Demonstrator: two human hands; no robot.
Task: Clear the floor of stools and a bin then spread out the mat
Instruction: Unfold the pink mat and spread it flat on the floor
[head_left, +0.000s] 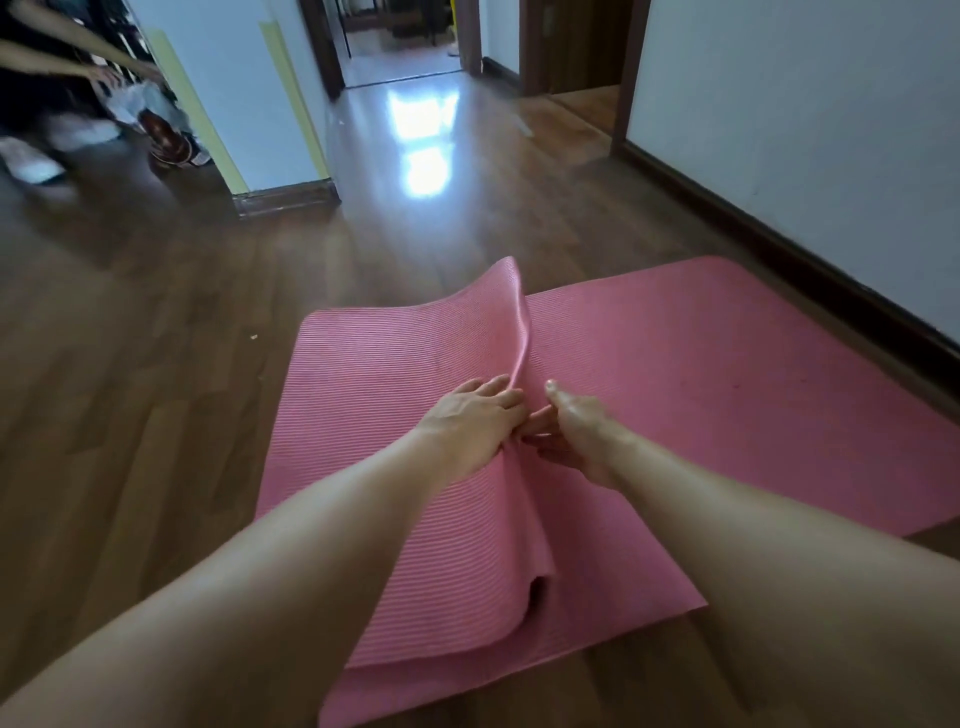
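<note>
The pink ribbed mat (675, 374) lies on the wooden floor (156, 364), only partly spread: its right half is flat, while the left half is a doubled flap whose edge rears up in a ridge down the middle. The left hand (475, 421) rests on that flap with its fingers fairly straight, just beside the ridge. The right hand (576, 431) meets it from the other side, thumb raised and fingers curled in under the flap's edge, grasping the mat there; the two hands touch.

The mat's far right corner comes near the dark skirting (779, 244) of the white wall (805, 130) — not touching it. Ahead, the floor runs bare and bright with glare (423, 135) toward an open doorway (400, 41). To the left stands a wall corner (244, 104) with yellowish strips on it, and beyond it — blurred — another person (47, 67) reaches an arm out over some pale things on the floor, well apart from the mat.
</note>
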